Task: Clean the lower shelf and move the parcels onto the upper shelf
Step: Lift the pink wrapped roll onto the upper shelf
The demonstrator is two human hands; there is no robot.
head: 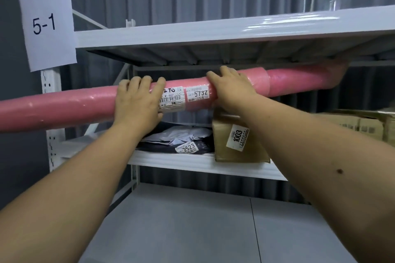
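Long pink bubble-wrapped roll parcel (85, 107) held horiz. in front of the rack, long axis running L-R, sitting between the white lower shelf (192, 163) and white upper shelf (213, 32), its right end tucked under the upper shelf's edge. Both grips clamped on it near mid-length: left hand (139, 104) and right hand (233, 87), fingers curled over the top either side of the labels. Judgement: roll must come back toward the person and up to clear that edge; neither hand clearly nearer.
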